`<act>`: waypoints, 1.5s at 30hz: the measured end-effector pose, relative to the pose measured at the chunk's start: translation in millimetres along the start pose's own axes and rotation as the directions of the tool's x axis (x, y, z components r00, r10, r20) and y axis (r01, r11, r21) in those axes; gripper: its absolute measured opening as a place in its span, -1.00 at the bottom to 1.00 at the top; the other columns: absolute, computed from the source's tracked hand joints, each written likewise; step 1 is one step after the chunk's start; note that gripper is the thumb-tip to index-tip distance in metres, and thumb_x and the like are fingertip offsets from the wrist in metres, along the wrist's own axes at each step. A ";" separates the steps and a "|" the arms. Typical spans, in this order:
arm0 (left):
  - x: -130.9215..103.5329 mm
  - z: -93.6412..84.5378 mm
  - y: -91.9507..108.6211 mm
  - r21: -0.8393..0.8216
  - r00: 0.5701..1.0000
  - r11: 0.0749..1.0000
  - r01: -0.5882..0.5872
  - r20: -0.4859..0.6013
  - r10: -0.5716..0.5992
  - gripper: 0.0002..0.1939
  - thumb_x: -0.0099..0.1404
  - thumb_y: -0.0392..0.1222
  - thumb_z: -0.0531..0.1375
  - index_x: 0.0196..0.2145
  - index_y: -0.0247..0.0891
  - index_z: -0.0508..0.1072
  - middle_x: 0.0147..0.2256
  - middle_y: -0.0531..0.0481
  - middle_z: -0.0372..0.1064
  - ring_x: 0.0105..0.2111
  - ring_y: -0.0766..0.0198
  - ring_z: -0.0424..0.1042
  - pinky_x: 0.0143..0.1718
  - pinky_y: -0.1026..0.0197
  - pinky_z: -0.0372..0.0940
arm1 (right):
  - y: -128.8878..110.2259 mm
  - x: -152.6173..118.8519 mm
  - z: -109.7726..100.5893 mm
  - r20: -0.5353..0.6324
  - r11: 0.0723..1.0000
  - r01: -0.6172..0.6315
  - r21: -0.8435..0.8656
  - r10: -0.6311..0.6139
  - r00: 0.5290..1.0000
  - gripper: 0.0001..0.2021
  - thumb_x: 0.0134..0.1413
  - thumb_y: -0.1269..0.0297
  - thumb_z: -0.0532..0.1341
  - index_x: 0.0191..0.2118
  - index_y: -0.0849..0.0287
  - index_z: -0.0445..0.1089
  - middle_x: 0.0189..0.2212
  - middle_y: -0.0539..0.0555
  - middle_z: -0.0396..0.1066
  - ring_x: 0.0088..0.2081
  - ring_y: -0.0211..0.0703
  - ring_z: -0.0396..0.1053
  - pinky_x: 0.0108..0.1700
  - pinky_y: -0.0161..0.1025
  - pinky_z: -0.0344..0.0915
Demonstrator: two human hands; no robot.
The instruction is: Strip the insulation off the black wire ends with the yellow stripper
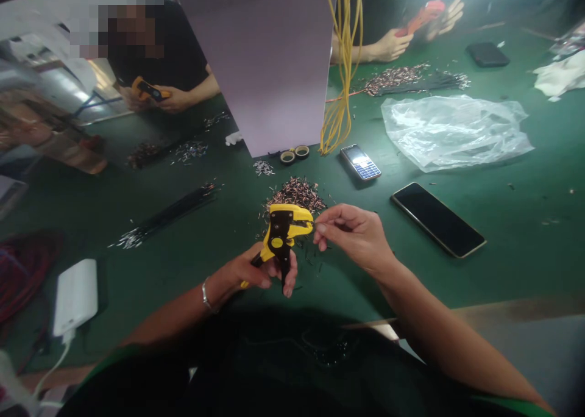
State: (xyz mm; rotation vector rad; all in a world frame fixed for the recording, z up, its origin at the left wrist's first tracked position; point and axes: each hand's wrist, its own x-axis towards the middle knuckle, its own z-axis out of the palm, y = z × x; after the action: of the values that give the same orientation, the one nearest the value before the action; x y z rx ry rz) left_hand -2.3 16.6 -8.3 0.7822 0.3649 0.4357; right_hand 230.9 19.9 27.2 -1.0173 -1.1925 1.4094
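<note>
Our left hand [262, 272] gripped the stripper [282, 229] at the middle of the frame, wrapped around its dark handles, with the yellow nose pointing right. Our right hand [356, 234], just right of that nose, was closed in a pinch, thumb against forefinger; what sat between them, if anything, was too small for us to tell. We wore a bracelet [205, 293] on the left wrist. Just above the stripper and partly behind it, we had a heap of copper and black scraps [299, 191] on the green table [137, 277]. Left of centre lay a slanted bundle of black wires [171, 214], silvery at its lower end. Right of centre we saw a lit keypad phone [361, 163], and farther right a bigger dark phone [439, 219], with a clear bag [457, 133] above them in the upper right. At top centre stood a board [274, 63], yellow cords [343, 69] hanging by its right edge and two tape rolls [301, 152] near its foot. In the lower left we had a power bank [77, 295]. Beyond us, one co-worker [183, 45] held an orange tool [148, 91] in the upper left, and another person [388, 46] held a red tool [423, 17] in the upper right.
</note>
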 end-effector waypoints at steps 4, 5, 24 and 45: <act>0.3 1.6 1.1 -0.031 1.000 0.999 0.022 0.011 -0.022 -0.53 -0.11 -0.28 0.38 -0.16 -0.33 0.52 -0.38 -0.14 0.47 -0.40 0.09 0.46 -0.32 0.02 0.38 | 0.4 1.3 -1.5 0.027 1.000 -0.007 -0.015 0.008 1.000 -0.90 -0.08 0.27 0.35 -0.41 0.13 0.44 -0.58 -0.02 0.49 -0.59 -0.27 0.42 -0.47 -0.23 0.42; 0.2 1.2 1.1 -0.034 0.999 0.999 0.029 0.017 -0.028 -0.53 -0.11 -0.27 0.38 -0.16 -0.33 0.52 -0.39 -0.13 0.48 -0.41 0.08 0.46 -0.33 0.02 0.38 | 0.8 1.7 -1.9 0.030 1.000 -0.007 -0.015 0.007 1.000 -0.89 -0.08 0.27 0.35 -0.41 0.13 0.44 -0.58 -0.02 0.50 -0.59 -0.27 0.42 -0.47 -0.23 0.42; -2.2 -0.7 -1.6 0.022 1.000 0.999 -0.024 -0.019 0.024 -0.62 -0.04 -0.26 0.38 -0.20 -0.35 0.51 -0.44 -0.10 0.44 -0.46 0.13 0.45 -0.38 0.05 0.37 | -0.3 1.3 -1.9 0.039 1.000 -0.027 0.013 0.027 0.999 -0.86 -0.10 0.23 0.38 -0.41 0.14 0.46 -0.58 -0.01 0.51 -0.60 -0.27 0.42 -0.48 -0.22 0.43; -5.4 2.4 -6.7 0.119 0.983 0.988 -0.098 -0.140 0.115 -0.80 0.10 -0.28 0.39 -0.34 -0.38 0.48 -0.57 0.00 0.39 -0.64 0.33 0.36 -0.56 0.23 0.36 | 2.2 1.7 -3.1 0.049 0.999 -0.007 0.044 0.004 0.999 -0.90 -0.06 0.31 0.37 -0.40 0.18 0.46 -0.59 -0.01 0.50 -0.61 -0.29 0.41 -0.49 -0.26 0.38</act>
State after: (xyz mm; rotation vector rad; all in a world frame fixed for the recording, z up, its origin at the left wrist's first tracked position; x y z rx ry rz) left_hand -4.2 8.2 -10.8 0.8837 0.4897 0.5791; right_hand 233.3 22.1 24.5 -0.9608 -1.1895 1.4663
